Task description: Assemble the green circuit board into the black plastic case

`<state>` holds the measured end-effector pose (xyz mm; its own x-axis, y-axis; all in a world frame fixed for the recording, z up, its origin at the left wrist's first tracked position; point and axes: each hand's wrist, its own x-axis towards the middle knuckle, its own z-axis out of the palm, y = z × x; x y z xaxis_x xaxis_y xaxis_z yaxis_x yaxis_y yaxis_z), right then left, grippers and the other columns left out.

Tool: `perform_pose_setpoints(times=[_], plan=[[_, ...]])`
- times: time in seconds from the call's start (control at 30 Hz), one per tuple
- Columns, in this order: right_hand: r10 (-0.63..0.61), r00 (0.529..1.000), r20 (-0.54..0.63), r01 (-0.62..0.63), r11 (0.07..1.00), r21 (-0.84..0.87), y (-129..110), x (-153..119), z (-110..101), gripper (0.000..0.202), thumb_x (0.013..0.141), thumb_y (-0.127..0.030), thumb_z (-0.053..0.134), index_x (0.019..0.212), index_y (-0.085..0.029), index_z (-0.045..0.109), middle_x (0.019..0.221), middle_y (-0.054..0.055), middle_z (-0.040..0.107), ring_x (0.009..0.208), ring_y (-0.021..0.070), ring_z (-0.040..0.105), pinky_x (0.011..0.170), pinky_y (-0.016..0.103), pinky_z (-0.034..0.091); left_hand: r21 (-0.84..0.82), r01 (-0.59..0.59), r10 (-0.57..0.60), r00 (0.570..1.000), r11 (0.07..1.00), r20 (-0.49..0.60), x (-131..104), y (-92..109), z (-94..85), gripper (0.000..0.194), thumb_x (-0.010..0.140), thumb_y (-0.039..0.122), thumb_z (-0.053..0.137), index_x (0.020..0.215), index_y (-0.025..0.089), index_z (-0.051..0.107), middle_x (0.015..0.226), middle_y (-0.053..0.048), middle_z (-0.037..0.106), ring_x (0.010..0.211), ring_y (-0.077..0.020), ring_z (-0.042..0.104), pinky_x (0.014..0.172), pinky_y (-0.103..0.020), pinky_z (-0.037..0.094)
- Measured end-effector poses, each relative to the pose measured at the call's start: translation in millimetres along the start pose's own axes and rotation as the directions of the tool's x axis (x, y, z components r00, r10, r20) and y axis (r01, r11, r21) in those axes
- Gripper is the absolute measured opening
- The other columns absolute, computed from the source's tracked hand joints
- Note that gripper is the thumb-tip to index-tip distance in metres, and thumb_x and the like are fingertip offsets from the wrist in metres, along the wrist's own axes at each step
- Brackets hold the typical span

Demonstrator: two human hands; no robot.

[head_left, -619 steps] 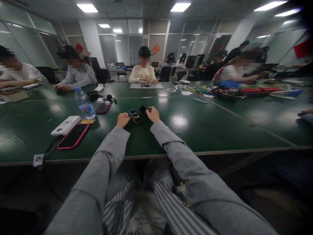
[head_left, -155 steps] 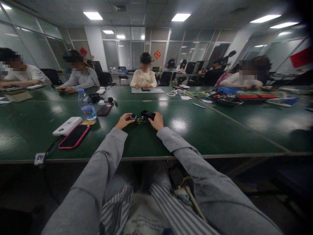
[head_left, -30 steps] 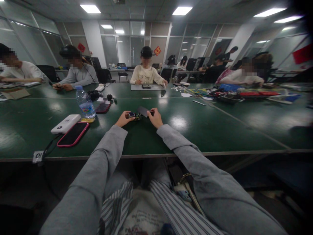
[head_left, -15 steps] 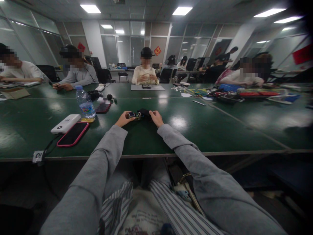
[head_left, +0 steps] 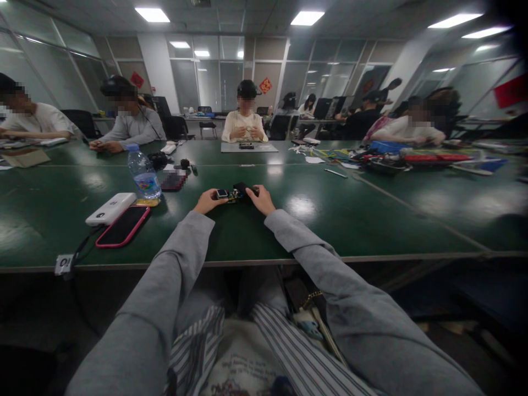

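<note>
My left hand (head_left: 209,201) is closed on the left end of a small electronic device (head_left: 234,194), where a little square part with a dark face and pale rim (head_left: 222,193) shows by the fingers. Bare circuitry is visible in the device's middle. On its right side sits a black cover-like piece (head_left: 241,188), gripped by my right hand (head_left: 261,199) with the thumb across its near face. Whether the black piece is joined to the circuitry I cannot tell. Both hands are just above or on the green table (head_left: 247,236).
To the left are a white power bank (head_left: 111,208), a phone with a pink-red case (head_left: 124,226) and a water bottle (head_left: 144,175). A pen (head_left: 335,173) and a heap of cables and tools (head_left: 396,157) lie to the right. A person (head_left: 246,121) sits opposite.
My right thumb has slid left across the black piece, and the right fingers now lie further apart. The black piece has tilted slightly; my left hand stays almost in place.
</note>
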<state>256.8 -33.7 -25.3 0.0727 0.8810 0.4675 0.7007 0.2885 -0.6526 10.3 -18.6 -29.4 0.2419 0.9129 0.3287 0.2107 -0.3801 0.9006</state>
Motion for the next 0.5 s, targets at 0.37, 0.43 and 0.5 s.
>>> perform_pose_setpoints(times=[0.37,0.43,0.5], plan=[[0.006,0.999,0.042,-0.008,0.999,0.045,-1.2,-1.4,-0.6,0.052,0.081,-0.055,0.057,0.115,-0.017,0.056,0.107,0.012,0.063,0.099,0.0239,0.06,0.088,0.04,0.047,-0.124,-0.003,0.0,1.0,0.992,-0.028,-2.5,9.4,3.5,0.052,0.056,0.034,0.082,0.1,0.012,0.061,0.105,-0.012,0.067,0.099,-0.0229,0.062,0.098,-0.045,0.044],[-0.026,0.999,0.032,0.026,1.0,-0.004,-1.4,-1.6,-0.1,0.049,0.081,-0.05,0.059,0.116,-0.016,0.056,0.11,0.012,0.062,0.101,0.024,0.058,0.09,0.041,0.046,-0.125,0.002,-0.005,1.0,0.992,-0.022,-3.0,10.7,3.8,0.053,0.055,0.033,0.082,0.099,0.012,0.061,0.106,-0.012,0.067,0.099,-0.0226,0.062,0.098,-0.045,0.043],[-0.059,0.998,0.024,0.061,0.997,-0.053,-1.2,-1.5,0.6,0.048,0.082,-0.047,0.058,0.117,-0.015,0.055,0.113,0.013,0.06,0.105,0.0245,0.056,0.093,0.041,0.044,-0.123,0.008,-0.009,1.0,0.992,-0.01,-3.0,10.6,3.7,0.053,0.056,0.033,0.082,0.1,0.012,0.06,0.106,-0.012,0.067,0.099,-0.0224,0.062,0.098,-0.045,0.043]])
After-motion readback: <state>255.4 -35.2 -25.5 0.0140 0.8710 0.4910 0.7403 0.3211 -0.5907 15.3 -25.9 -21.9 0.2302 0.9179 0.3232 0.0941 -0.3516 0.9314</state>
